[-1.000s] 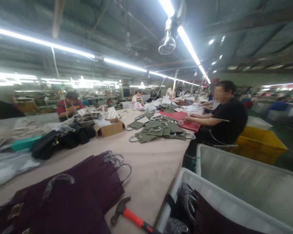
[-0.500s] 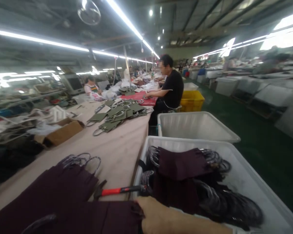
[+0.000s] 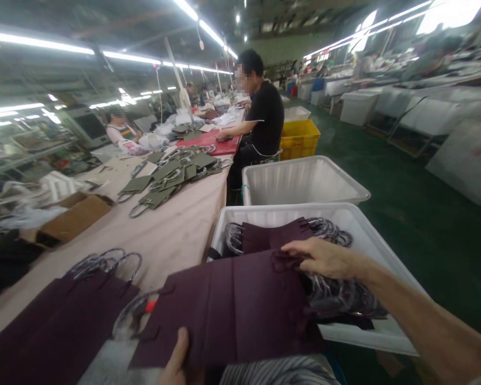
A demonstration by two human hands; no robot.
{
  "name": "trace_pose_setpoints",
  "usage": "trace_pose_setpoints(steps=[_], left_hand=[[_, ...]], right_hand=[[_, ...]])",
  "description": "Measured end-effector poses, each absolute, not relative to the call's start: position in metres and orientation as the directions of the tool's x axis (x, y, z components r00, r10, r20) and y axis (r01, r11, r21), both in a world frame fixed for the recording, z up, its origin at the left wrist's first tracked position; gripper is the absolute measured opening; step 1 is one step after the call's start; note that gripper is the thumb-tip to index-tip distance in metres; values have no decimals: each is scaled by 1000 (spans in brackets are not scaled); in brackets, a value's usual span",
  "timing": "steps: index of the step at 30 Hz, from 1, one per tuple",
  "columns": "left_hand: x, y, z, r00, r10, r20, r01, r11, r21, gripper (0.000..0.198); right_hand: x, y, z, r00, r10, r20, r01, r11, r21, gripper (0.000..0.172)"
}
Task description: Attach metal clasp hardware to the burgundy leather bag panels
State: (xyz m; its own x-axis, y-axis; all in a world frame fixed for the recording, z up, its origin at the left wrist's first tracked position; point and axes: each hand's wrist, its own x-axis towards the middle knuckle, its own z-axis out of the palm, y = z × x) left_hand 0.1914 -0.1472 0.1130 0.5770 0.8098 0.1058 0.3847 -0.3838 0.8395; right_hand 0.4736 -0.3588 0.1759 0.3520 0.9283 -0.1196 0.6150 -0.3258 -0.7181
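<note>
I hold a flat dark maroon bag piece (image 3: 232,305) over the table edge and the near white bin (image 3: 361,224). My right hand (image 3: 324,258) grips its far right edge, fingers closed on it. My left hand (image 3: 176,361) shows only a thumb pressed on the piece's near edge at the bottom. More maroon pieces with wrapped handles (image 3: 280,235) lie inside the bin. A stack of the same maroon pieces (image 3: 60,321) lies on the table to the left.
A hammer's red handle (image 3: 150,306) peeks out under the held piece. A second white bin (image 3: 304,179) and a yellow crate (image 3: 299,138) stand beyond. Green pieces (image 3: 168,179) and a cardboard box (image 3: 74,216) sit on the long table (image 3: 172,235). A seated person in black (image 3: 264,117) works further along.
The view swung right and down toward the bin. Both my hands came into view, now holding a maroon piece that covers most of the hammer.
</note>
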Motion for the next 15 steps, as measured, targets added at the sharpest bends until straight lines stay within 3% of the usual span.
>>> trace_pose_setpoints(steps=[3,5,7,10,12,15], left_hand=[[258,-142,107,486,848,-211,212,119,970,36],[295,-147,100,519,705,-483,104,509,854,35],[313,-156,86,532,556,-638,166,671,723,31],[305,-169,53,510,516,-689,335,618,711,26],[285,-169,33,512,599,-616,424,448,787,31],[253,-150,15,551,730,-403,522,75,849,37]], right_hand=[[542,-375,181,472,881,-19,714,-395,-579,54],[580,-379,177,575,818,25,736,-504,-453,49],[603,-375,162,656,750,83,721,-590,-363,43],[602,-350,116,711,689,139,691,-647,-323,38],[582,-322,72,701,701,133,702,-644,-303,42],[541,-279,3,645,761,70,742,-603,-292,72]])
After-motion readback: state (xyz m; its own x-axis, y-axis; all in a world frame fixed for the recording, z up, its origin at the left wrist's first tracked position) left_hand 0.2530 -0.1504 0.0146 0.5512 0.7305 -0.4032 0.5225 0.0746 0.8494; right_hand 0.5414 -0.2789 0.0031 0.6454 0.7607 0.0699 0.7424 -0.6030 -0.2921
